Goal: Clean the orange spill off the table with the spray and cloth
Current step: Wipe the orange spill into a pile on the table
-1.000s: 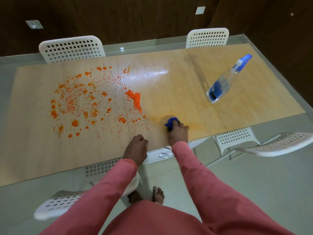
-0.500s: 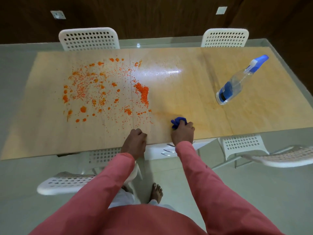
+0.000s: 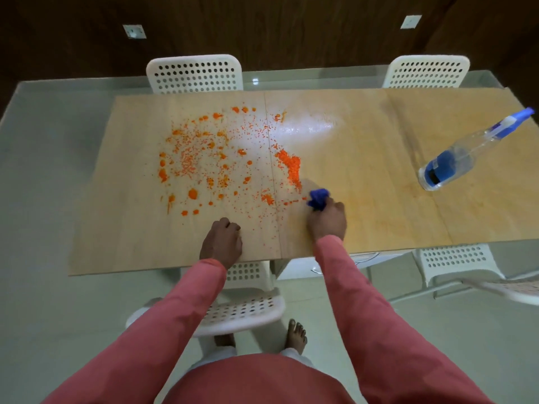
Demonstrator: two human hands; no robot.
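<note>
The table [image 3: 87,228] in front of me is a wooden top laid over glass, and I place everything else against it. White perforated chairs ring it: two at its far edge [image 3: 194,73], one tucked under its near edge [image 3: 242,309] just below my arms, and more off its near right corner.

The orange spill [image 3: 210,161] covers the left-middle of the table, fine specks and bigger blobs, with one dense heap [image 3: 291,169] at the right end of the mess. To the right of that heap the table surface looks smeared and faintly orange.

The spray bottle [image 3: 455,161] stands towards the table's right end, well apart from the spill. It is clear plastic with a blue trigger head, and a little blue liquid sits in its bottom; the rest looks empty.

My left hand [image 3: 221,243] rests near the table's front edge, fingers curled into a loose fist, holding nothing.

My right hand [image 3: 328,221] has its fingers closed round the bunched blue cloth [image 3: 318,197], pressing it on the table just below the dense heap.
</note>
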